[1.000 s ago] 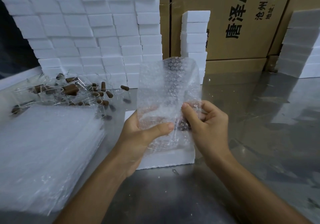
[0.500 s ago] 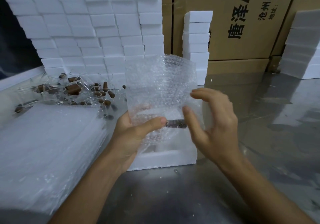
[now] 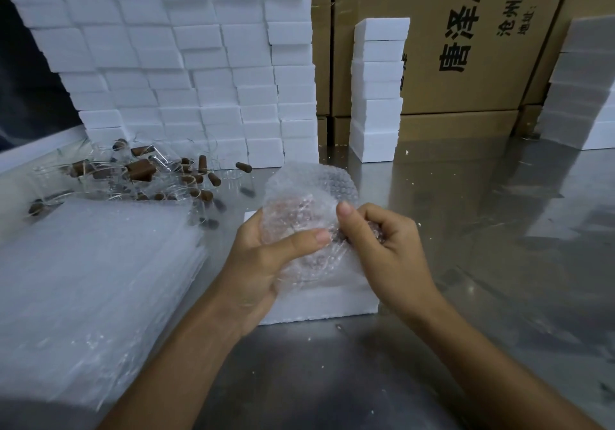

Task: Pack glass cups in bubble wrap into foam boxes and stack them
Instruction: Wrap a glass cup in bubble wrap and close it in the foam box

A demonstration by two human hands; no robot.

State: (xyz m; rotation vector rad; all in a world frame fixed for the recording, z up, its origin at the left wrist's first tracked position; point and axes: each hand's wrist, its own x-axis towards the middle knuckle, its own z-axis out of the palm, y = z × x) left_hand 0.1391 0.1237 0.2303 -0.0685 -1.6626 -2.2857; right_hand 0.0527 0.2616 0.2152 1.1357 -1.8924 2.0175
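Head view, looking down on a shiny metal worktop [image 3: 482,263] backed by brown cardboard cartons [image 3: 466,47] across the top of the frame. A wall of stacked white foam boxes [image 3: 173,63] fills the upper left, with a shorter column [image 3: 377,90] at upper centre. A thick pile of bubble wrap sheets [image 3: 93,280] lies at lower left; behind it, loose glass cups with brown corks [image 3: 139,170]. At centre, both hands hold a bubble-wrapped bundle [image 3: 309,203] just above an open foam box [image 3: 319,306]. The left hand [image 3: 263,263] cradles it, thumb pressed across the front; the right hand [image 3: 386,250] has its fingers curled, pinching the wrap's loose edge. The glass inside is probably light but fragile, and the wrap soft and slippery, so gripping around the padded middle seems safest.
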